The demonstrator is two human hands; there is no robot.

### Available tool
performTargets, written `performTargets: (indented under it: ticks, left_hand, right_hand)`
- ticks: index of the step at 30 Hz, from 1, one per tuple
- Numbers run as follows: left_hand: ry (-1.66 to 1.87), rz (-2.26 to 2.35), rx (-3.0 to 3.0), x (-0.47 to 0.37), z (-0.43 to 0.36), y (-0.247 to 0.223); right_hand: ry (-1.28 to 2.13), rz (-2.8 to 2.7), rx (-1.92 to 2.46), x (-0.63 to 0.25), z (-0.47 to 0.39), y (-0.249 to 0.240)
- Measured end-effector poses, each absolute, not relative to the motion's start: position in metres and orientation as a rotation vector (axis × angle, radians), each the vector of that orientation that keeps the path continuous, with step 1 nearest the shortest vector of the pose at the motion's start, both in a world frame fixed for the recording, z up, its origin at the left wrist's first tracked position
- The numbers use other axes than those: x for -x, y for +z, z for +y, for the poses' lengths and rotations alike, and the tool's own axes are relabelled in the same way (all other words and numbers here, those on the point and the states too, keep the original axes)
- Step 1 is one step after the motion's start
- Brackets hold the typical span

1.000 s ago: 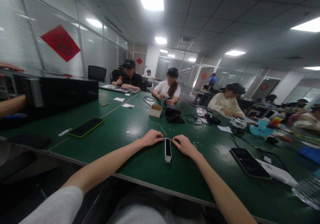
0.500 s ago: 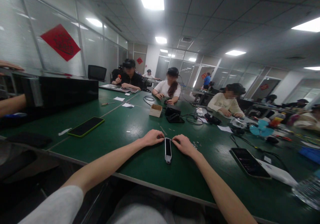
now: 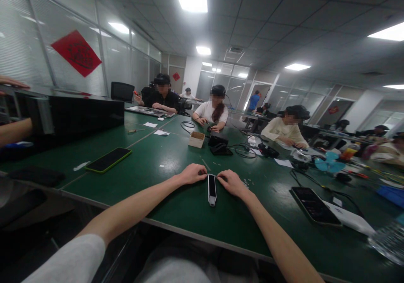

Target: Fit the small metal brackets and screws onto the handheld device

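A slim white-edged pen-like device with a long black screen [image 3: 212, 186] lies on the green table in front of me, its narrow grey tip towards me. My left hand [image 3: 193, 173] is closed at the far left corner of the device, thumb and fingers pinched together. On the opposite side, my right hand [image 3: 232, 182] pinches the far right corner with curled fingers. Both wrists are low over the tabletop. Small loose pieces [image 3: 248, 183] lie just right of my right hand. A thin strip [image 3: 205, 164] rests beyond the device.
Further back stand an open small box [image 3: 196, 139] and a black case [image 3: 218, 140]. A green-edged phone [image 3: 109, 160] lies left, another phone [image 3: 315, 205] right, near a clear plastic item [image 3: 389, 241]. A screwdriver [image 3: 136, 130] lies far left. Co-workers sit across the table.
My hands and the device have stayed in place. Across the table, a co-worker's hand with an orange-handled tool has moved left, away from the panel.
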State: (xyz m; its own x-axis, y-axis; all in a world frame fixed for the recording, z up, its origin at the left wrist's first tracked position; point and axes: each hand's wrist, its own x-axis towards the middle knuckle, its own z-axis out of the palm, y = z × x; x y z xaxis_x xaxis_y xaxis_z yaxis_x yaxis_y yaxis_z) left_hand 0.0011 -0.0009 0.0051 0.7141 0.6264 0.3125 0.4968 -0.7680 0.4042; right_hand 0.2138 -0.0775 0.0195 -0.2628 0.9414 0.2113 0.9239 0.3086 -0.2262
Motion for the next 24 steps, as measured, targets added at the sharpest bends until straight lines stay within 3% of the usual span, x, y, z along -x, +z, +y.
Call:
performTargets:
  ticks: [6, 15, 24]
  left_hand:
    - [0.636, 0.872, -2.639, -0.001, 0.000, 0.005]
    - [0.611, 0.876, -2.663, -0.001, -0.001, 0.007]
    - [0.629, 0.868, -2.695, -0.001, 0.001, 0.003]
  right_hand:
    - [0.099, -2.283, 1.682, -0.219, -0.076, 0.020]
    - [-0.223, -2.092, 1.898, -0.284, -0.066, 0.021]
    - [-0.277, -1.996, 2.090, -0.325, -0.062, 0.008]
